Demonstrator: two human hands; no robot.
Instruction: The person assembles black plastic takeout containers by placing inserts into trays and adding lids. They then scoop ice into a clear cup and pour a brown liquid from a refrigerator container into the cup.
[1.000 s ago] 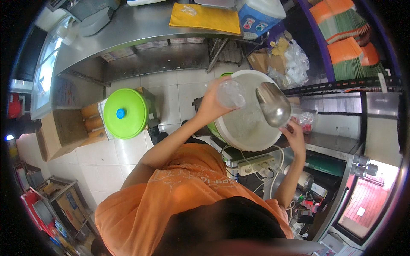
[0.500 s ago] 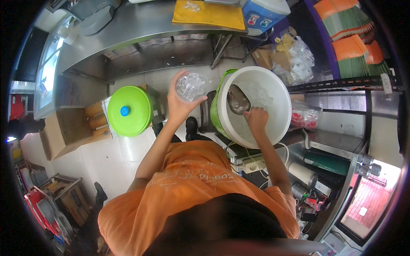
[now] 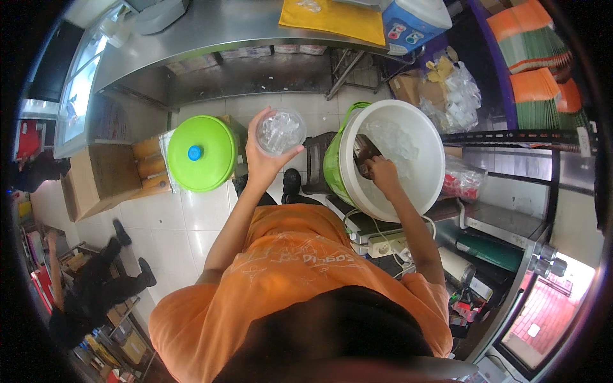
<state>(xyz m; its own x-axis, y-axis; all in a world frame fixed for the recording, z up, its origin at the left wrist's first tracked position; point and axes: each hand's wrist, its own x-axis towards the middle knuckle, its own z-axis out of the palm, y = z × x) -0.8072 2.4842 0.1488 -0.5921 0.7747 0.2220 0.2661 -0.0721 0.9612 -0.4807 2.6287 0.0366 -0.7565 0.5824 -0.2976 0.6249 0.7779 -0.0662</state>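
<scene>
My left hand [image 3: 257, 167] is wrapped round a clear plastic cup [image 3: 281, 132] with ice in it, held left of a large bucket. My right hand [image 3: 384, 175] grips a metal scoop [image 3: 364, 150] inside this bucket, which is green outside with a white inner wall [image 3: 433, 147]. Ice [image 3: 396, 137] lies in the bucket, mostly on its far side. The scoop's bowl is tipped into the bucket near the left wall, and its handle is mostly hidden by my fingers.
A round green lid [image 3: 214, 159] with a blue knob is at the left. Beyond stands a steel table [image 3: 236, 29] with a yellow cloth [image 3: 332, 22] and a blue cooler [image 3: 412, 29]. Cables [image 3: 380, 236] run below the bucket. Another person's legs [image 3: 105, 274] show at lower left.
The scoop has tipped and gone lower into the bucket with my right hand. My left hand still holds the cup. Another person's legs have come into view at lower left.
</scene>
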